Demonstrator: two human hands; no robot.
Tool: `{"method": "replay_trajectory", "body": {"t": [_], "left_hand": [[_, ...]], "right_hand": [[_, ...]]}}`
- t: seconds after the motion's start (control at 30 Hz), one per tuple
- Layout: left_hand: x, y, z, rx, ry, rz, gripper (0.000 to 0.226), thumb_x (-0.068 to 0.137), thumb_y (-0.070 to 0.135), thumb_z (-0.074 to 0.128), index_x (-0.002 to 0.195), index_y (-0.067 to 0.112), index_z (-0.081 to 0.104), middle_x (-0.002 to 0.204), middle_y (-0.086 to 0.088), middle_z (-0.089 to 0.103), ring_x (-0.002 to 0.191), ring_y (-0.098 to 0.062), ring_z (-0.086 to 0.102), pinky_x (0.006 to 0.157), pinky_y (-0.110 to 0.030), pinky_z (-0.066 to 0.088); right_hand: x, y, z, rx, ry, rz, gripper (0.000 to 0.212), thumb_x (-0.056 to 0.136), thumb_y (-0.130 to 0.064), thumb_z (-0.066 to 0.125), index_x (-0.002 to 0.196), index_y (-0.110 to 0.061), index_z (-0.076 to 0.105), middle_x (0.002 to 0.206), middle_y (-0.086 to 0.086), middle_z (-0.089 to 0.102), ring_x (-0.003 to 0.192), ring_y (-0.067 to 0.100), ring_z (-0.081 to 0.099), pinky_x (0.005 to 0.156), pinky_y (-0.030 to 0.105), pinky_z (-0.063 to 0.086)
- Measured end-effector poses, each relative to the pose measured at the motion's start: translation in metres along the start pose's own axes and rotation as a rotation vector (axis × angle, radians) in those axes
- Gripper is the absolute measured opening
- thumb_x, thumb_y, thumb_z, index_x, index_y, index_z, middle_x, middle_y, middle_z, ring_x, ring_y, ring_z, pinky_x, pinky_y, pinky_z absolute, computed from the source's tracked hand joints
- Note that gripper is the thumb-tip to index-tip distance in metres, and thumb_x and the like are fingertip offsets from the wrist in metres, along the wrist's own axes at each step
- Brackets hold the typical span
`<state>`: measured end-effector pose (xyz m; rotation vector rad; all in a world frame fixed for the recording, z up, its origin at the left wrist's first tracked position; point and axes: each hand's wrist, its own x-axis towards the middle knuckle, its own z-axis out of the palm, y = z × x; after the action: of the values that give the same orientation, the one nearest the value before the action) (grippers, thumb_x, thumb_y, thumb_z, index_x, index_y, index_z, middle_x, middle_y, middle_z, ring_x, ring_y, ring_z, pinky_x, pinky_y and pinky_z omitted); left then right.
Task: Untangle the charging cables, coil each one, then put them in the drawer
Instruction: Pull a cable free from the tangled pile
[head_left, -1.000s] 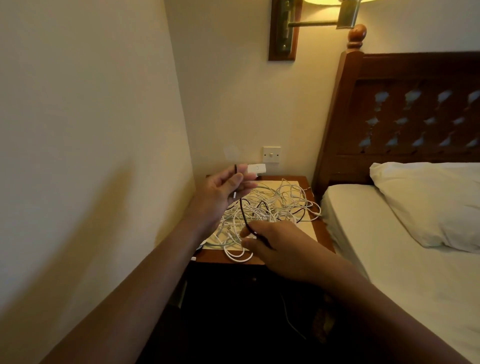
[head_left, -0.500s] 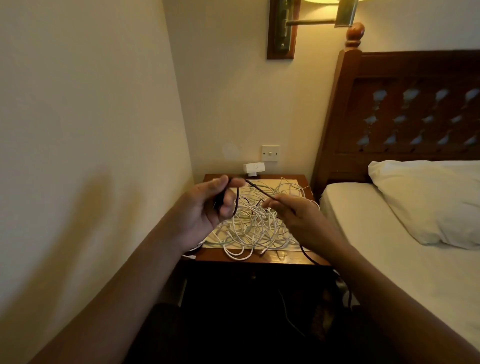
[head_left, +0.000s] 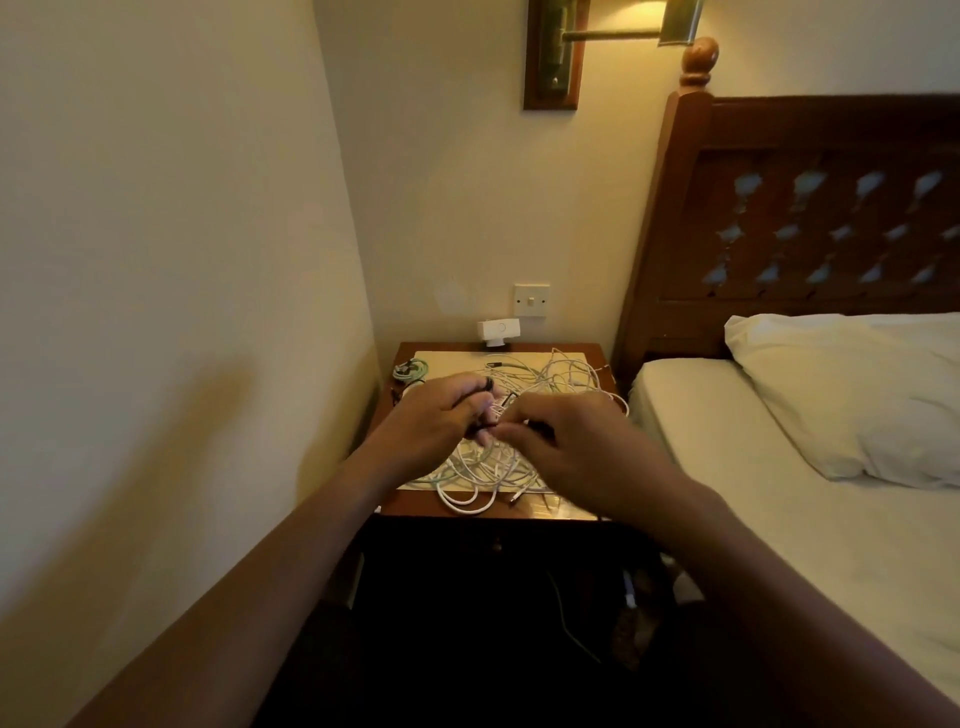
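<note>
A tangle of white charging cables lies on the wooden nightstand. My left hand hovers over the pile, its fingers curled round loops of a thin black cable. My right hand is close beside it, fingertips pinching the same black cable near the left hand. A green coiled cable rests at the nightstand's back left corner. The drawer front below the top is dark and appears closed.
A white adapter hangs by the wall switch behind the nightstand. The wall runs close on the left. The bed with a pillow and wooden headboard stands at the right. A lamp bracket is mounted above.
My hands came together over the pile. The right hand moved left to the left hand with the black cable, and more of the cable is gathered in the left hand.
</note>
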<state>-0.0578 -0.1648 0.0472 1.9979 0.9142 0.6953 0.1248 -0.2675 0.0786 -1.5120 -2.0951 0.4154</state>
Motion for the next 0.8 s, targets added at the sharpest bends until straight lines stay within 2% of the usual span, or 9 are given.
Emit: {"method": "replay_trajectory", "body": {"t": [0.1, 0.2, 0.27, 0.3, 0.37, 0.43, 0.53, 0.67, 0.8], "left_hand": [[-0.013, 0.009, -0.005, -0.190, -0.220, -0.096, 0.033, 0.112, 0.020, 0.038, 0.111, 0.006, 0.068, 0.085, -0.013, 0.070, 0.072, -0.020, 0.063, 0.069, -0.028, 0.051], [-0.024, 0.020, -0.010, -0.471, -0.282, -0.123, 0.038, 0.109, 0.025, 0.040, 0.112, -0.002, 0.067, 0.080, -0.012, 0.063, 0.069, -0.017, 0.055, 0.064, -0.023, 0.047], [-0.026, 0.023, -0.011, -0.657, -0.253, -0.093, 0.028, 0.105, 0.023, 0.048, 0.106, 0.000, 0.065, 0.077, -0.009, 0.060, 0.065, -0.014, 0.050, 0.062, -0.022, 0.044], [-0.026, 0.023, -0.010, -0.743, -0.230, -0.085, 0.023, 0.104, 0.021, 0.050, 0.102, 0.002, 0.064, 0.077, -0.008, 0.059, 0.064, -0.013, 0.049, 0.063, -0.022, 0.043], [-0.025, 0.022, -0.007, -0.870, -0.170, -0.115, 0.019, 0.104, 0.019, 0.048, 0.095, 0.006, 0.060, 0.077, -0.007, 0.056, 0.063, -0.013, 0.046, 0.064, -0.023, 0.042], [-0.024, 0.022, -0.003, -0.925, -0.109, -0.172, 0.023, 0.106, 0.018, 0.043, 0.090, 0.008, 0.057, 0.075, -0.006, 0.054, 0.063, -0.013, 0.045, 0.065, -0.025, 0.039], [-0.022, 0.023, 0.005, -0.879, -0.031, -0.241, 0.028, 0.108, 0.018, 0.040, 0.088, 0.008, 0.058, 0.073, -0.004, 0.054, 0.064, -0.012, 0.045, 0.064, -0.024, 0.038], [-0.017, 0.021, 0.020, -0.557, 0.177, -0.229, 0.031, 0.109, 0.019, 0.044, 0.090, 0.010, 0.066, 0.073, 0.000, 0.060, 0.071, -0.013, 0.051, 0.072, -0.028, 0.046], [-0.018, 0.024, 0.031, -0.357, 0.312, -0.217, 0.030, 0.110, 0.020, 0.043, 0.094, 0.015, 0.069, 0.078, 0.002, 0.064, 0.078, -0.014, 0.056, 0.079, -0.033, 0.049]], "right_hand": [[0.012, 0.016, -0.019, 0.035, 0.144, -0.020, 0.015, 0.098, -0.033, 0.068, 0.104, -0.024, 0.079, 0.082, -0.011, 0.072, 0.071, 0.005, 0.062, 0.064, 0.028, 0.049], [0.014, 0.031, -0.014, 0.169, 0.160, 0.014, 0.010, 0.098, -0.033, 0.066, 0.100, -0.032, 0.077, 0.087, -0.009, 0.073, 0.081, 0.012, 0.066, 0.073, 0.044, 0.055], [0.012, 0.035, -0.002, 0.255, 0.151, 0.027, 0.016, 0.103, -0.034, 0.059, 0.099, -0.043, 0.071, 0.083, -0.009, 0.070, 0.078, 0.013, 0.063, 0.068, 0.041, 0.051], [0.010, 0.033, 0.003, 0.303, 0.144, 0.027, 0.018, 0.105, -0.033, 0.056, 0.099, -0.044, 0.069, 0.079, -0.011, 0.068, 0.075, 0.008, 0.060, 0.066, 0.035, 0.047], [0.008, 0.027, 0.011, 0.388, 0.142, 0.037, 0.017, 0.105, -0.030, 0.056, 0.102, -0.040, 0.070, 0.081, -0.013, 0.066, 0.077, 0.002, 0.058, 0.069, 0.028, 0.046], [0.008, 0.023, 0.018, 0.404, 0.155, 0.058, 0.013, 0.102, -0.029, 0.060, 0.107, -0.033, 0.072, 0.086, -0.010, 0.068, 0.080, 0.005, 0.059, 0.072, 0.030, 0.048], [0.010, 0.024, 0.024, 0.366, 0.168, 0.099, 0.010, 0.101, -0.028, 0.064, 0.101, -0.023, 0.073, 0.083, -0.005, 0.066, 0.074, 0.010, 0.055, 0.069, 0.036, 0.045], [0.013, 0.025, 0.027, 0.333, 0.130, 0.153, 0.015, 0.103, -0.029, 0.060, 0.098, -0.016, 0.067, 0.083, 0.005, 0.064, 0.071, 0.014, 0.051, 0.066, 0.037, 0.042], [0.014, 0.023, 0.027, 0.312, 0.126, 0.161, 0.018, 0.105, -0.030, 0.055, 0.100, -0.016, 0.064, 0.082, 0.002, 0.062, 0.070, 0.013, 0.050, 0.065, 0.035, 0.040]]}}
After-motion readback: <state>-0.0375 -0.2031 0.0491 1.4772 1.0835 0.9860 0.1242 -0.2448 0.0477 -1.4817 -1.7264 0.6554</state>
